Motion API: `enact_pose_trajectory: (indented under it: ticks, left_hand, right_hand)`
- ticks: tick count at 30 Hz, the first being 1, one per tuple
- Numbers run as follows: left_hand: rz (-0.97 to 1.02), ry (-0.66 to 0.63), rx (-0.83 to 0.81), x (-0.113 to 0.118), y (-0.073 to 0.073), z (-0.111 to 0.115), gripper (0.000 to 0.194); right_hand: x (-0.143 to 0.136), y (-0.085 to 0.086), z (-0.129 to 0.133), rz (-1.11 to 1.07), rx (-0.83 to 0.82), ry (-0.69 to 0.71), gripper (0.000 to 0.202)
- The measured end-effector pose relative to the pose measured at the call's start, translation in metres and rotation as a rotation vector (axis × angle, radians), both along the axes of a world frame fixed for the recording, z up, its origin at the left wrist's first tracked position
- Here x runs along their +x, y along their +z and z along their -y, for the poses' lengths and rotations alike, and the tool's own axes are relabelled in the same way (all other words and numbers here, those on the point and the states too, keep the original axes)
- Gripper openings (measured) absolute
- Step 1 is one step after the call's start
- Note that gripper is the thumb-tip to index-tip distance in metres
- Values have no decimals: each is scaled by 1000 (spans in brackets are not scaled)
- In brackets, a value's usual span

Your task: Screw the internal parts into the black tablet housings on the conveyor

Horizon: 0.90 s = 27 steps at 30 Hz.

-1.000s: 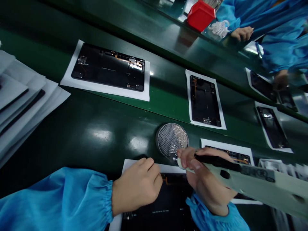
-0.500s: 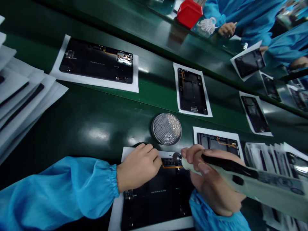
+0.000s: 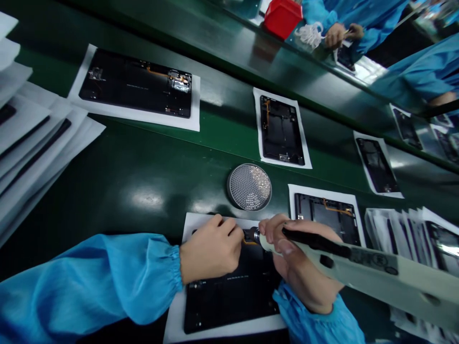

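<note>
Wrapped firmly around a pale electric screwdriver point(image 3: 380, 272), the right hand point(image 3: 304, 267) points its tip left, at the far edge of a black panel point(image 3: 229, 296), just beside an orange ribbon there. The left hand point(image 3: 215, 251) lies over the same far edge, left of the tip, its fingers curled; their ends are hidden, so I cannot tell whether they pinch anything. The panel lies flat beneath both hands, on a white sheet point(image 3: 175, 315) that shows along its near and left edges; the right hand covers the panel's far right corner.

Just past the sheet's far edge, on the green bench point(image 3: 125, 162), stands a round metal dish point(image 3: 250, 187) with bright small pieces toward its right rim. Right of it lies a second panel point(image 3: 337, 222) on its own sheet, beside a row of wrapped panels point(image 3: 394, 234); a white stack point(image 3: 43, 138) fills the bench's left side.

Farther off, a large panel point(image 3: 132, 91), an upright-lying one point(image 3: 283, 136) and a third point(image 3: 378, 165) rest on sheets. Beyond are a red bin point(image 3: 282, 18), a white bundle point(image 3: 310, 34) and a co-worker's hand point(image 3: 335, 36).
</note>
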<state>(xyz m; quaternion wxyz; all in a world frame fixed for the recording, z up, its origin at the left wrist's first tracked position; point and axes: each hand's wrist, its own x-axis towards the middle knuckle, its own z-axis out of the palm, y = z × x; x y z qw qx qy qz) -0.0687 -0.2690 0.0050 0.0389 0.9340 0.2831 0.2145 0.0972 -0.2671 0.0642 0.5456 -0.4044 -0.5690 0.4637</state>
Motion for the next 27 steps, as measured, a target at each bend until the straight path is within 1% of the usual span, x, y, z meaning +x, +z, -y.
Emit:
enact_pose_trajectory:
  ticks: [4, 8, 13, 18, 23, 27]
  left_hand:
    - [-68, 65, -61, 1, 4, 14, 22]
    - [-102, 75, -83, 4, 3, 22, 26]
    - [-89, 85, -73, 5, 4, 22, 26]
    - [-103, 84, -73, 4, 6, 22, 26]
    - [-112, 72, -115, 5, 6, 23, 28]
    - [-90, 72, -156, 3, 9, 22, 28]
  right_hand:
    - [1, -4, 3, -15, -35, 12, 30]
    - [4, -6, 4, 5, -47, 2, 28]
    - [5, -7, 5, 31, -69, 20, 30]
    - [3, -9, 5, 39, -72, 18, 28]
    - [3, -11, 8, 108, -73, -3, 25]
    - [6, -6, 9, 102, -123, 21, 27]
